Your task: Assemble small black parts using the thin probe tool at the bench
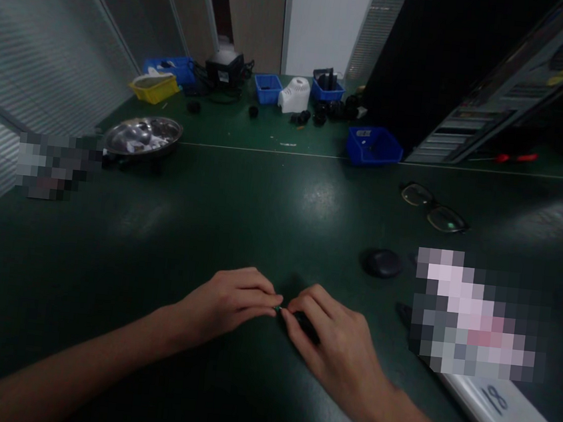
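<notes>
My left hand (229,303) and my right hand (331,340) meet fingertip to fingertip low on the dark green table (241,213). Both are closed in a pinch on a tiny greenish part (278,310) between them. A dark object (307,326) lies under my right hand's fingers, mostly hidden. What the small part is I cannot make out.
A round black puck (383,262) lies right of my hands, with eyeglasses (435,208) beyond it. A white strip marked 18 (506,412) runs along the lower right. Far back stand a metal dish (143,135), blue bins (373,145), a yellow bin (154,87) and a white housing (294,94).
</notes>
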The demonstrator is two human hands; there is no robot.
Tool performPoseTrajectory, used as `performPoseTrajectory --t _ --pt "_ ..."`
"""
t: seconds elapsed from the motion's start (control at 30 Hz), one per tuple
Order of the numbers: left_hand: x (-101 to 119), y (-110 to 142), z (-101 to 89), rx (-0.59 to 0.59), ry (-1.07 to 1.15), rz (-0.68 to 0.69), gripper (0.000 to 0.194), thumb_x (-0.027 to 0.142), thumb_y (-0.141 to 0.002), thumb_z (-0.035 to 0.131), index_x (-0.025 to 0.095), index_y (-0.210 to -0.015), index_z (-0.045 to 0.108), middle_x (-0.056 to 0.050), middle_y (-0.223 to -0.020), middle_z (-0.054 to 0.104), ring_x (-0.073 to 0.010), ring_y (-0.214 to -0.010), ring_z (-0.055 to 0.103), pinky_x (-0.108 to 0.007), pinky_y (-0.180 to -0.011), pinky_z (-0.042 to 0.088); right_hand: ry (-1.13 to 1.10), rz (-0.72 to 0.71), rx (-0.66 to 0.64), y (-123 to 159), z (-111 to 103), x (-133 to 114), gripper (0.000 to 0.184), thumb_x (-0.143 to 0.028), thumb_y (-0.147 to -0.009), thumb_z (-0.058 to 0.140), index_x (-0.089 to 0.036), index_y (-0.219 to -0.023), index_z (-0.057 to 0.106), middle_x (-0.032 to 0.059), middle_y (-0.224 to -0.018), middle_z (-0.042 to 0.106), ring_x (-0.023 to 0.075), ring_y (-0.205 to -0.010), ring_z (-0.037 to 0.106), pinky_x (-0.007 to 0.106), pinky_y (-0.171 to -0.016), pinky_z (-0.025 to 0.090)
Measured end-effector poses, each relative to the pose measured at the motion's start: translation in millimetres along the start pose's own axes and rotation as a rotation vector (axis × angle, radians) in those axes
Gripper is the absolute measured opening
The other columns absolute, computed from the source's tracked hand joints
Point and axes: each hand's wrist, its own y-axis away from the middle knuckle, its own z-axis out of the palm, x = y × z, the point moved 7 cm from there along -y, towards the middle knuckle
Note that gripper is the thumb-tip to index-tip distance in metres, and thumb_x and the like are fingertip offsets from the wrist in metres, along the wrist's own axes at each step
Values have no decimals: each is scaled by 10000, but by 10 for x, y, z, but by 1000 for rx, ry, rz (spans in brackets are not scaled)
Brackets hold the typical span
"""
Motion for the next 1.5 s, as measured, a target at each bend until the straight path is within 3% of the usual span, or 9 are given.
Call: performPoseTrajectory --t 0.43,0.63,0.87,1.1,1.27,1.4,1.5 --pt "13 21 -5 -29 -43 -22 359 196 -986 602 207 -1344 618 -50 -1081 695 -133 -959 630 -247 -813 530 -2 -31 79 -6 -92 -25 217 -290 -1069 475 -196 -975 646 29 -921 635 136 -781 621 263 -685 454" --pt "-1 -20 71 -152 -146 -85 439 221 -1006 548 234 -1445 534 -68 -1122 648 -173 -995 582 -314 -849 531 107 -6 104 -42 -114 65 209 -305 -1063 491 -206 -951 636 20 -928 641 135 -774 616 267 -669 425" --pt "38 -48 104 -234 -224 -91 483 207 -1026 478 179 -1507 451 -110 -1181 632 -210 -1061 564 -384 -943 522 301 39 56 -46 -125 115 213 -294 -1056 485 -219 -959 660 31 -943 644 151 -814 612 273 -651 396" --pt "22 -54 22 -139 -90 -107 257 251 -1022 530 222 -1244 655 -68 -1231 661 -191 -1142 578 -366 -1004 492 377 101 92 -59 -238 152 204 -301 -1039 512 -216 -914 650 30 -934 644 150 -785 621 276 -618 375" --pt "51 -70 99 -207 -176 -36 293 241 -1038 489 214 -1298 622 -57 -1341 660 -214 -1256 559 -404 -1071 467 380 126 89 -67 -187 144 207 -306 -1037 506 -214 -904 636 24 -933 642 151 -755 619 281 -603 362" --pt "-171 -60 -112 -144 -154 -80 299 222 -1039 481 209 -1300 626 -52 -1253 692 -180 -1188 595 -363 -1045 486 335 127 84 -61 -187 151 231 -327 -1048 483 -214 -920 639 33 -944 645 154 -778 628 274 -627 383" --pt "-652 67 -586 -1 -169 -297 327 273 -1013 543 251 -1330 620 -47 -1273 674 -173 -1116 628 -335 -955 518 315 137 81 -42 -211 180 241 -337 -1052 476 -215 -924 640 36 -946 644 155 -781 630 273 -623 391"
